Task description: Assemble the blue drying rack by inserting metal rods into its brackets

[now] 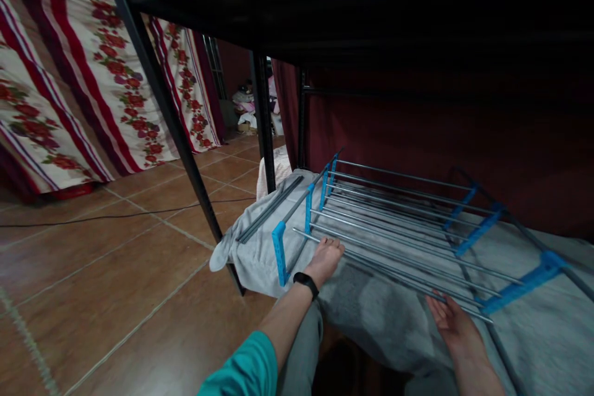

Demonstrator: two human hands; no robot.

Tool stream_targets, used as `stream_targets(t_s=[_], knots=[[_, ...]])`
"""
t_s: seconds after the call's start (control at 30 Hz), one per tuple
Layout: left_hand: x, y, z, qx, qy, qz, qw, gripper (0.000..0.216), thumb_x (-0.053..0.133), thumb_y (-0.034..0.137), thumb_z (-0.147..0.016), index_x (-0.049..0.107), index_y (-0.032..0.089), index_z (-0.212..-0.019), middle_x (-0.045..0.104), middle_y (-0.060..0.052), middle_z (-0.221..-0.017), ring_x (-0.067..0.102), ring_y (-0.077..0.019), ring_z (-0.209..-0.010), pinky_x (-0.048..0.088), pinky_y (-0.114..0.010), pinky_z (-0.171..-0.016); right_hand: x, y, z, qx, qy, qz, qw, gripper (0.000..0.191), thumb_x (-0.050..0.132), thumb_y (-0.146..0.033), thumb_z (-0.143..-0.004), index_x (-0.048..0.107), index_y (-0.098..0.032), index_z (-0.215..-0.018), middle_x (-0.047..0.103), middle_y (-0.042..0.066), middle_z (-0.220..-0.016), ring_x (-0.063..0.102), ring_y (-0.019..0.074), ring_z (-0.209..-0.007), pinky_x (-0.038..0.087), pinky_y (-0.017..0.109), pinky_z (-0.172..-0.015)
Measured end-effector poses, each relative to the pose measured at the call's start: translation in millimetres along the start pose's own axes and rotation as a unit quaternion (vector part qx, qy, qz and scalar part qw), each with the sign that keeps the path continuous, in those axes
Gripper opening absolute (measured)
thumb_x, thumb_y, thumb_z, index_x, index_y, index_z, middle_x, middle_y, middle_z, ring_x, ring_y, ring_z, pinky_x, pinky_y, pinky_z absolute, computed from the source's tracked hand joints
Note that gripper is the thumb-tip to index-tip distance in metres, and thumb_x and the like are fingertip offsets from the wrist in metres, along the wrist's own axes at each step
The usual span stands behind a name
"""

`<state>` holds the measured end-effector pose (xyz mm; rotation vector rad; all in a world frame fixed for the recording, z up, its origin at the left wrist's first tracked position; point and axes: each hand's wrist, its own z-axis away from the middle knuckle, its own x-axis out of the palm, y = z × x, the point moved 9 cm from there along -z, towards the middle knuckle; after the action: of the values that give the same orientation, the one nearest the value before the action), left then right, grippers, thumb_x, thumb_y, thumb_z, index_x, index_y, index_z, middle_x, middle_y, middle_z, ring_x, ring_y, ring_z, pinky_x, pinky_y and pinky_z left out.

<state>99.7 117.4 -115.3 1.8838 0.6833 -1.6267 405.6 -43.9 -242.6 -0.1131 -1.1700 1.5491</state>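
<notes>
Floor (130, 297): lit softly, with a pale, diffuse glare in the lower left of the frame.
Curtain (78, 74): the brightest area, at the left, its pattern readable.
Bunk underside (371, 18): almost black across the upper right, detail lost.
Wall (394, 130): deep shade at right of centre.
Rods (394, 275): thin, cool highlights along the metal.
Blanket (371, 303): dim grey, darker folds near the lower middle.
Left hand (327, 258): moderately lit, slightly soft.
Right hand (450, 322): dimmer.
Post (175, 130): slanting steeply at left, as through a wide lens.
Clothes heap (248, 105): blurred, upper middle.
</notes>
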Motion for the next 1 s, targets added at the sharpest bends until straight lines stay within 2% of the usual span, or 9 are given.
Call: stream_targets(t_s=[0.13, 0.3, 0.43, 0.57, 0.8, 0.9, 1.0], knots=[[3, 0, 10, 0.01, -0.003, 0.006, 1.0, 0.036, 0.039, 0.0, -0.082, 0.058, 0.018, -0.108, 0.063, -0.01, -0.115, 0.057, -0.0219, -0.111, 0.037, -0.038, -0.104, -6, -1, -4, -0.017, -0.003, 0.006, 1.0, 0.014, 0.058, -0.007, -0.08, 0.061, -0.019, -0.086, 0.067, 0.002, -0.083, 0.069, 0.0118, -0.071, 0.061, 0.023, -0.07], [-4, 2, 19, 0.023, 0.006, 0.009, 1.0, 0.041, 0.038, 0.001, -0.083, 0.052, 0.02, -0.117, 0.062, -0.009, -0.12, 0.056, -0.0208, -0.114, 0.037, -0.038, -0.105, -15, -4, -7, -0.035, 0.018, 0.016, 0.999, 0.011, 0.061, -0.011, -0.08, 0.06, -0.022, -0.084, 0.067, 0.001, -0.084, 0.069, 0.0136, -0.074, 0.061, 0.03, -0.079], [-7, 4, 16, 0.029, -0.001, 0.005, 1.0, 0.037, 0.038, 0.004, -0.085, 0.054, 0.019, -0.115, 0.065, -0.011, -0.114, 0.058, -0.023, -0.112, 0.038, -0.04, -0.104, -15, -6, -10, -0.024, 0.004, 0.01, 1.0, 0.009, 0.055, -0.013, -0.084, 0.058, -0.021, -0.083, 0.066, 0.003, -0.088, 0.069, 0.0118, -0.077, 0.06, 0.023, -0.077], [-3, 5, 15, 0.024, -0.015, 0.003, 1.0, 0.035, 0.039, 0.004, -0.083, 0.056, 0.017, -0.112, 0.066, -0.013, -0.113, 0.06, -0.0245, -0.109, 0.039, -0.041, -0.103, -17, -8, -16, -0.025, -0.008, 0.01, 1.0, 0.011, 0.051, -0.013, -0.086, 0.058, -0.02, -0.085, 0.065, 0.004, -0.092, 0.069, 0.0112, -0.078, 0.06, 0.022, -0.076], [3, 2, 32, 0.018, -0.022, 0.021, 0.999, 0.039, 0.042, 0.002, -0.08, 0.053, 0.019, -0.114, 0.064, -0.011, -0.12, 0.056, -0.0219, -0.118, 0.033, -0.039, -0.109, -21, -4, -20, -0.019, 0.006, 0.013, 1.0, 0.01, 0.053, -0.011, -0.086, 0.056, -0.02, -0.081, 0.064, 0.004, -0.087, 0.069, 0.0116, -0.075, 0.059, 0.021, -0.07], [-1, 1, 36, 0.014, -0.012, 0.039, 0.999, 0.034, 0.044, 0.004, -0.082, 0.052, 0.019, -0.112, 0.064, -0.011, -0.117, 0.056, -0.0218, -0.117, 0.033, -0.039, -0.108, -22, -7, -19, -0.027, 0.007, 0.02, 0.999, 0.013, 0.054, -0.008, -0.083, 0.057, -0.02, -0.079, 0.064, 0.003, -0.084, 0.069, 0.0109, -0.074, 0.059, 0.02, -0.073], [-5, 4, 34, 0.014, -0.006, 0.047, 0.999, 0.019, 0.047, 0.018, -0.09, 0.051, 0.02, -0.108, 0.064, -0.01, -0.113, 0.057, -0.0224, -0.113, 0.036, -0.037, -0.103, -24, -14, -16, -0.034, 0.01, 0.021, 0.999, 0.013, 0.054, -0.006, -0.081, 0.058, -0.019, -0.078, 0.064, 0.003, -0.083, 0.069, 0.0108, -0.073, 0.059, 0.02, -0.074]])
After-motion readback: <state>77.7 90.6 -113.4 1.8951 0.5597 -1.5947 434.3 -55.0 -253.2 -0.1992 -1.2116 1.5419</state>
